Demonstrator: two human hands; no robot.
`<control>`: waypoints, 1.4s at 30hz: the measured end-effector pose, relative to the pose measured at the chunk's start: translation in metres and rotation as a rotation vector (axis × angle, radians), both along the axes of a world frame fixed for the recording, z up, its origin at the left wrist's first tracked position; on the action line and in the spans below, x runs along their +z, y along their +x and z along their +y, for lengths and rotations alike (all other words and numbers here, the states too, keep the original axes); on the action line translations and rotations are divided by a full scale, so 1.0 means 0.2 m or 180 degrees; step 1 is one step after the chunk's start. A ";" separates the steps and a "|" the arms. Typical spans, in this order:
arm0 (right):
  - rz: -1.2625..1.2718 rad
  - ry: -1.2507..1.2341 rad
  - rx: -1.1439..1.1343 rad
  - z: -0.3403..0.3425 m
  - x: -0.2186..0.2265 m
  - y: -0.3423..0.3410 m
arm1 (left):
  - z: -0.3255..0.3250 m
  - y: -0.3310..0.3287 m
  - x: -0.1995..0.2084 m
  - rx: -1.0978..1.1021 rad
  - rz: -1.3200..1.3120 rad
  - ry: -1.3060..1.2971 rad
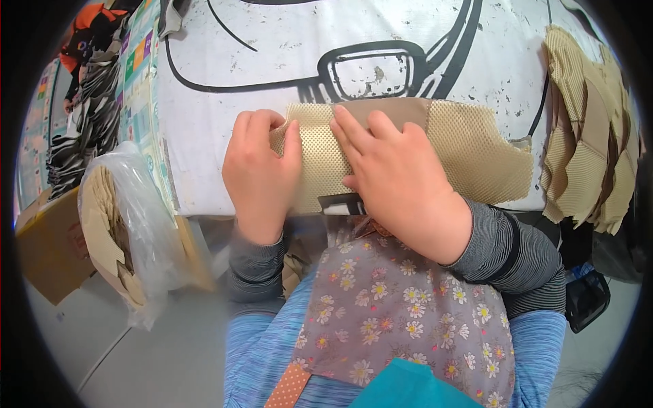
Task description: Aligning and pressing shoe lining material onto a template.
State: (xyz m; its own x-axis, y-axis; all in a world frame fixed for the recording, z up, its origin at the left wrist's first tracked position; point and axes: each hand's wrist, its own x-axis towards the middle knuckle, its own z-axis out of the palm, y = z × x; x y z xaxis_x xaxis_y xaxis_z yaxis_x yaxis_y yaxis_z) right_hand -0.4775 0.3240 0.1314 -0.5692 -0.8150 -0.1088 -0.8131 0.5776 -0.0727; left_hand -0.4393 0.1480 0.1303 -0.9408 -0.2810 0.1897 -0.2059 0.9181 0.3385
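Note:
A beige mesh fabric piece (479, 153) with a smooth brown panel (408, 110) lies across the near edge of the table. My left hand (260, 170) grips its left end, the thumb and curled fingers closed around the edge. Pressed on the middle of the piece is my right hand (401, 173), its index and middle fingers stretched out and its other fingers bent. At the lower edge of the fabric, between my hands, a small black-and-white patch (341, 204) shows. What lies under my right palm is hidden.
A white table cover (224, 41) with thick black printed lines spreads beneath the work. Similar beige pieces (578, 136) hang stacked at the right edge. On the left stand a clear plastic bag (153, 231) of beige pieces, a cardboard box (51, 245) and a dark fabric pile (88, 122).

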 end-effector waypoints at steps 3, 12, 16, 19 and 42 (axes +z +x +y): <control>-0.0020 -0.0196 -0.0131 -0.02 -0.01 -0.02 | 0.01 -0.01 -0.01 0.0049 0.0131 0.0223; 0.0044 -0.0170 -0.0151 -0.06 -0.04 0.01 | 0.01 -0.03 -0.02 0.0188 -0.0155 0.0314; 0.0093 0.0013 -0.0199 -0.07 -0.01 0.01 | -0.02 -0.02 -0.06 0.0023 -0.0013 0.0184; 0.0019 -0.0093 -0.0194 -0.07 -0.01 0.00 | -0.01 -0.02 -0.06 0.0030 -0.0027 0.0205; -0.0120 -0.0493 -0.0251 -0.07 -0.04 -0.04 | 0.06 0.03 -0.05 -0.0056 -0.0278 -0.0353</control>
State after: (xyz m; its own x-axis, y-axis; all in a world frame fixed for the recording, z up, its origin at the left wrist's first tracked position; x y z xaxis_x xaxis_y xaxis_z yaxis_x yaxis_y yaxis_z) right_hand -0.4848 0.3107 0.1232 -0.6299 -0.7766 -0.0079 -0.7607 0.6190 -0.1952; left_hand -0.4341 0.1598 0.1211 -0.9597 -0.2461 0.1358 -0.2137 0.9526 0.2163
